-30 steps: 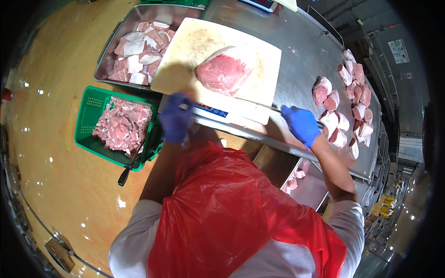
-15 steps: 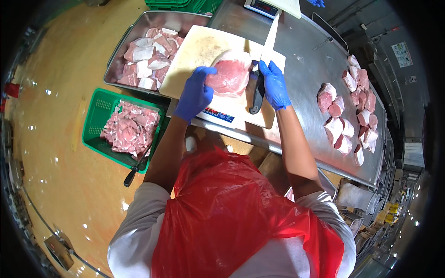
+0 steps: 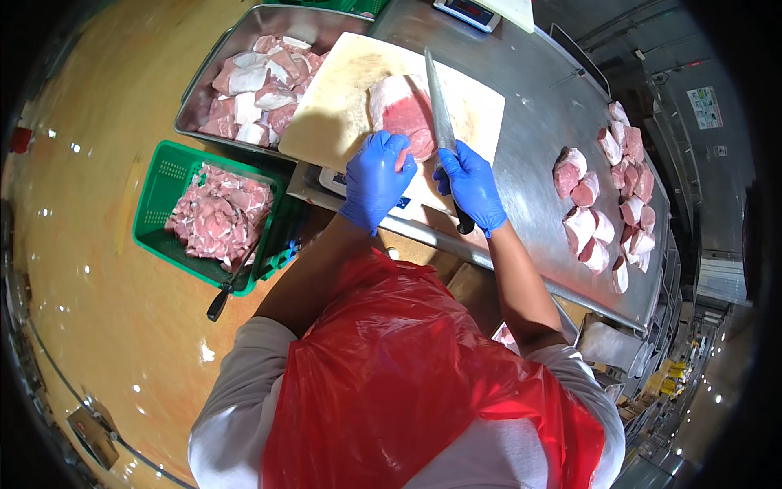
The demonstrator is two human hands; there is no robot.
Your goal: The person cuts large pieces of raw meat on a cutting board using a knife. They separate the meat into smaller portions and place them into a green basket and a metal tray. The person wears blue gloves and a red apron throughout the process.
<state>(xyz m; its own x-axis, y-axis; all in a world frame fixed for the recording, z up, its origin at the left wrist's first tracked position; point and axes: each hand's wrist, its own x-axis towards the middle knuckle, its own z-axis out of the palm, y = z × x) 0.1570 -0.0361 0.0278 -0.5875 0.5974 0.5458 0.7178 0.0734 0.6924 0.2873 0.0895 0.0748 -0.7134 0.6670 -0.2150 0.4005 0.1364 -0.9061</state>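
Observation:
A large raw pink meat piece with a pale fat cap (image 3: 393,96) lies on the cream cutting board (image 3: 326,90). My blue-gloved left hand (image 3: 376,178) has its fingers curled on the meat's near end. My blue-gloved right hand (image 3: 468,186) grips a knife (image 3: 441,110), its blade pointing away from me along the meat's right side. A digital scale (image 3: 332,182) shows partly beside my left hand, under the near edge of the board.
A steel tray (image 3: 195,102) of meat chunks stands left of the board. A green basket (image 3: 151,196) of trimmings, with a dark-handled tool (image 3: 218,304), sits below it. Several cut pieces (image 3: 574,167) lie on the steel table (image 3: 525,106)'s right. Another scale (image 3: 466,12) is at the back.
Since one second ago both hands have come onto the board at the meat. The knife was low and sideways, then upright; now its blade lies closer along the meat, lower than half a second ago.

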